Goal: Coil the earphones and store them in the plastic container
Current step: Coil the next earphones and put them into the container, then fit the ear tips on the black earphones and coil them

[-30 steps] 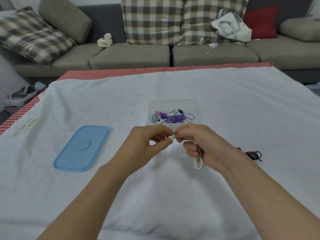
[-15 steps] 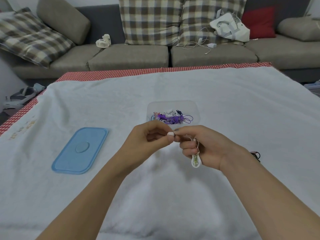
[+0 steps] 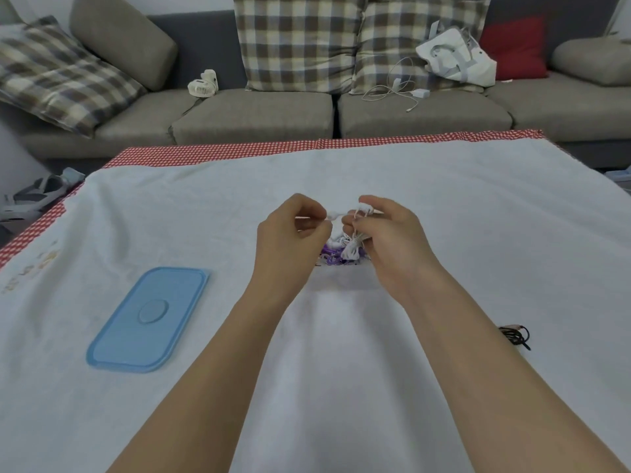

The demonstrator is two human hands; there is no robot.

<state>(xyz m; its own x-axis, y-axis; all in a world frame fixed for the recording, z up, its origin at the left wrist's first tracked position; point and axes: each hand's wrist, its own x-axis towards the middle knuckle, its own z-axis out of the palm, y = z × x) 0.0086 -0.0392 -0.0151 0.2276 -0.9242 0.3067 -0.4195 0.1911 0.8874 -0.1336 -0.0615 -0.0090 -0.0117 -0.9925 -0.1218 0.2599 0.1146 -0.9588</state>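
Both my hands hover over the clear plastic container (image 3: 345, 283), which they mostly hide. My right hand (image 3: 386, 240) grips a coiled bundle of white earphones (image 3: 351, 249) that hangs from its curled fingers just above the container. My left hand (image 3: 290, 233) pinches the white end of that same cord (image 3: 334, 215) between thumb and forefinger, close to my right fingertips. Purple and white coiled earphones (image 3: 329, 254) lie inside the container, partly visible between my hands.
A blue container lid (image 3: 148, 319) lies flat on the white cloth to the left. A black coiled cable (image 3: 515, 336) rests at the right by my forearm. The table's far edge shows a red checked border (image 3: 307, 148), with a grey sofa behind.
Both hands have moved forward and up, from in front of the container to directly over it, carrying the white earphone bundle. The left hand still pinches the cord end.
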